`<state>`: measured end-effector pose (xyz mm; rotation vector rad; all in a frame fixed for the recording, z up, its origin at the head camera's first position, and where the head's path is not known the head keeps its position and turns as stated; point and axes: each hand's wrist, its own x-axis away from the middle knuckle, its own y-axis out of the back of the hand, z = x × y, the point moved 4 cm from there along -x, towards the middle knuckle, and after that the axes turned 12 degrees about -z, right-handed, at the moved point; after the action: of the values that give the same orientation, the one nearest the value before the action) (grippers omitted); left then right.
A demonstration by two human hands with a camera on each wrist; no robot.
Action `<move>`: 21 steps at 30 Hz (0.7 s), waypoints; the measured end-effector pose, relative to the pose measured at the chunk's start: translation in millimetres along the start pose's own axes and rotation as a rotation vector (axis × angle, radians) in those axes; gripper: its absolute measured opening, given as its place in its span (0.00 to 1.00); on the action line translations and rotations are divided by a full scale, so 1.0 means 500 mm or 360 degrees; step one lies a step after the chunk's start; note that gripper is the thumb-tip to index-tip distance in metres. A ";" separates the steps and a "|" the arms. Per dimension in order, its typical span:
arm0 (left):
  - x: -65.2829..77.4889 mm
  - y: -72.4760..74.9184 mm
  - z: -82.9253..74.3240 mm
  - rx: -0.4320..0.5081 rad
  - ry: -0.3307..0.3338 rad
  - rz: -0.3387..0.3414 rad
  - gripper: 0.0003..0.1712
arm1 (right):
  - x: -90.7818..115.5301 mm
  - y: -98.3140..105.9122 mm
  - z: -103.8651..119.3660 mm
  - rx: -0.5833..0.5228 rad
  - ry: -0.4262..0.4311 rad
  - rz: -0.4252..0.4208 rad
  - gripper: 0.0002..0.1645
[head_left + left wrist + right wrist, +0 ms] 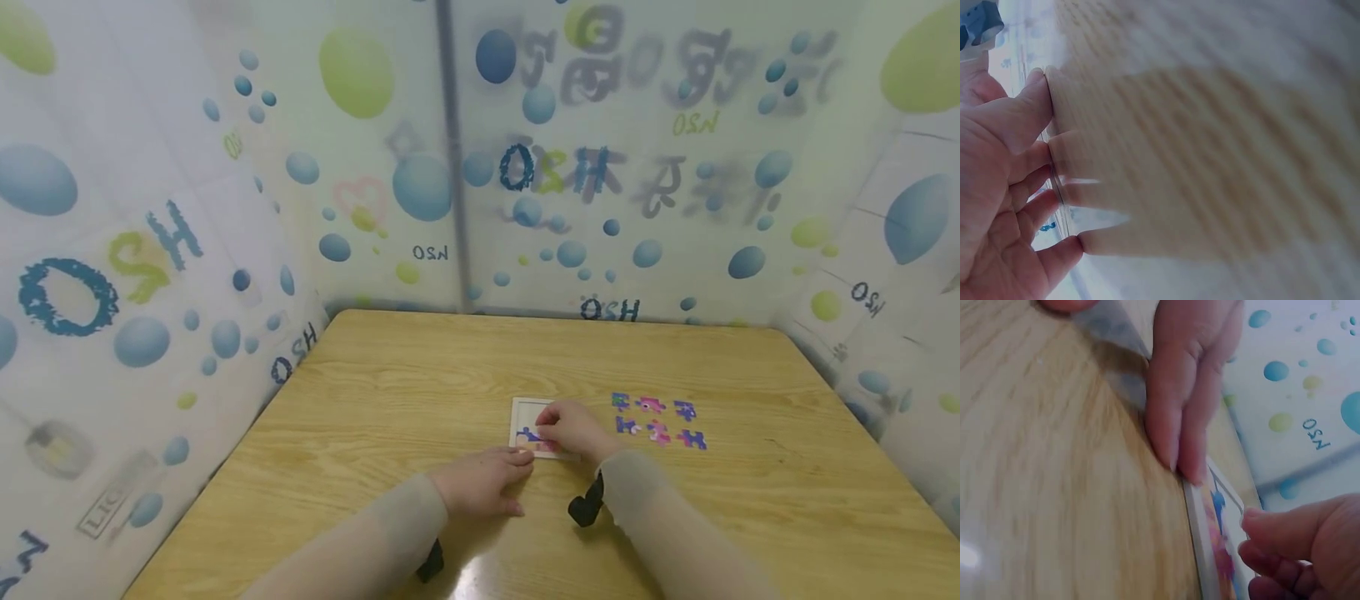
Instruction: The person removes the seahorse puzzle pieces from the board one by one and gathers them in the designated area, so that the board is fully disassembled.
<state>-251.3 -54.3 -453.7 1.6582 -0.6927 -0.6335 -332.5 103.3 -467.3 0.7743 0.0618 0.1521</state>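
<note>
A small white-framed puzzle tray [514, 417] lies on the table, with blue, pink and orange puzzle pieces [528, 435] along its near part. My left hand [480, 483] rests palm down at the tray's near left corner, its extended fingertips touching the frame. Over the tray's right side is my right hand [576, 429], fingers bent and thumb close to the index finger. In the right wrist view, that right hand [1300, 544] is beside the coloured pieces [1219, 531]; whether a piece sits between its fingertips cannot be seen.
Several loose puzzle pieces [651, 405] lie in two rows to the right of the tray. The wooden table [405, 367] meets patterned curtains [375, 225] at its back and sides. A black strap device [587, 507] is on the right wrist.
</note>
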 end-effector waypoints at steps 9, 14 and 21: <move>-0.002 -0.005 0.002 -0.0027 -0.0032 -0.0006 0.39 | -0.002 -0.038 0.029 -0.0149 -0.0051 -0.0016 0.03; -0.002 -0.009 0.004 -0.0029 -0.0036 -0.0007 0.39 | 0.003 -0.045 0.029 -0.0131 -0.0015 -0.0067 0.03; -0.004 -0.009 0.006 -0.0044 -0.0034 -0.0003 0.38 | 0.007 -0.052 0.021 -0.0227 -0.0015 -0.0061 0.07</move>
<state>-254.3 -54.4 -458.7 1.6289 -0.6949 -0.6603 -325.0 78.3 -477.8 0.6311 0.0561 0.1151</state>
